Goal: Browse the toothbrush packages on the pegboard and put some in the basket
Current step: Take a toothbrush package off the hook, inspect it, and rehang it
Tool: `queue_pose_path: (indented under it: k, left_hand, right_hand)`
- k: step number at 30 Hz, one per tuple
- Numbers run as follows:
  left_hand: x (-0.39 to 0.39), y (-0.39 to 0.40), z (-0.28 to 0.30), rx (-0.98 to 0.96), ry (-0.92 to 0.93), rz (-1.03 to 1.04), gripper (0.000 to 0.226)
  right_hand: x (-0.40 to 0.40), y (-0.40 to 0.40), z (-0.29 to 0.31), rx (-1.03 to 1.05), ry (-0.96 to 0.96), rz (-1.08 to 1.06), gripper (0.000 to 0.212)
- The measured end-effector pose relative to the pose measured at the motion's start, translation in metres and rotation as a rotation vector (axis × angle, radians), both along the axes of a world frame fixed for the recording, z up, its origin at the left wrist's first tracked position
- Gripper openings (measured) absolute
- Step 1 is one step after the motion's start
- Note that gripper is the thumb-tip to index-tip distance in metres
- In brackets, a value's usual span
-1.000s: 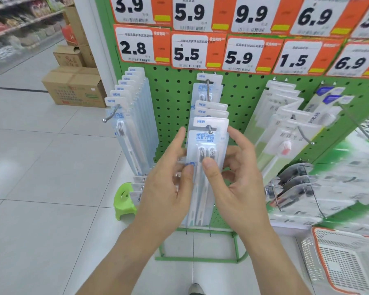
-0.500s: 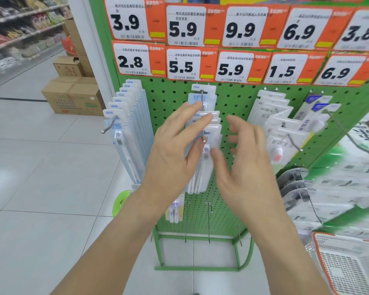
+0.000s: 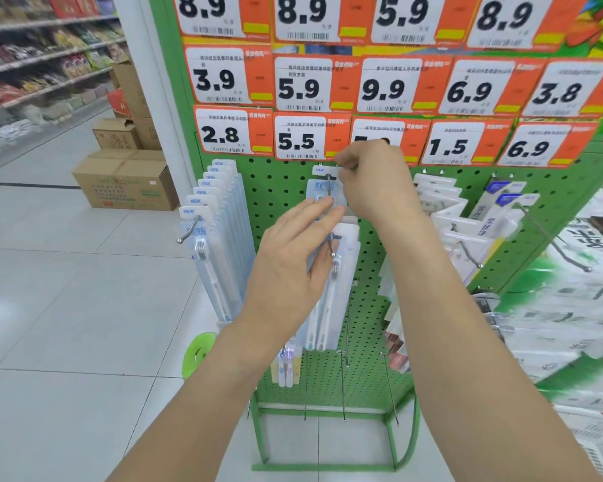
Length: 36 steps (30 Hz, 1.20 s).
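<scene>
A green pegboard (image 3: pixel 279 189) carries hooks of clear toothbrush packages. On the middle hook (image 3: pixel 329 189) hang several toothbrush packages (image 3: pixel 342 293). My left hand (image 3: pixel 293 266) lies with straight fingers against the front ones, its fingertips near the hook. My right hand (image 3: pixel 376 179) is raised to the top of the rearmost toothbrush package (image 3: pixel 322 186) and pinches its white header card with curled fingers. The lower part of that package is hidden behind my hands. A blurred white basket (image 3: pixel 596 450) shows only at the bottom right corner.
A full row of packages (image 3: pixel 220 231) hangs on the left hook, more packages (image 3: pixel 446 210) on the right hooks. Price tags (image 3: pixel 300 140) sit above. Bare hooks stick out low on the board. Cardboard boxes (image 3: pixel 126 182) stand on the tiled floor at left.
My right hand has risen from beside the front packages to the rear package's header and closed on it. My left hand has slid a little lower on the front packages. The view tilted up.
</scene>
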<state>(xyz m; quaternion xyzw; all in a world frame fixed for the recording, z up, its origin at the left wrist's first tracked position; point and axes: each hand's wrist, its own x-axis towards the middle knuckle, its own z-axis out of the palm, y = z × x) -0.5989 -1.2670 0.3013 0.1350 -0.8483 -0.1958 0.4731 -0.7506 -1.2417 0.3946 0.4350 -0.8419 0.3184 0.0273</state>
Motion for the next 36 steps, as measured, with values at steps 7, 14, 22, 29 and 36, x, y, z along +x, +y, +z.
queue_pose_path:
  k: [7,14,22,29,36]
  left_hand:
    - [-0.002,0.0,0.0,-0.008,0.023,0.004,0.039]
    - [-0.001,0.002,0.002,0.016,0.027,0.014,0.038]
    - [-0.002,0.003,0.005,0.045,0.029,0.032,0.039]
    - [-0.009,-0.003,0.004,0.029,0.043,0.036,0.038]
    - [-0.012,-0.009,0.006,0.066,-0.003,0.034,0.04]
  right_hand:
    - [-0.007,-0.003,0.0,0.0,0.013,0.029,0.015]
    - [-0.007,-0.007,0.0,0.0,-0.019,0.016,0.024]
    - [-0.002,0.01,-0.002,-0.14,-0.011,-0.031,0.033]
    - [0.014,0.028,-0.007,-0.508,0.069,-0.087,0.03]
    - [0.031,0.045,-0.01,-0.779,0.137,-0.007,0.026]
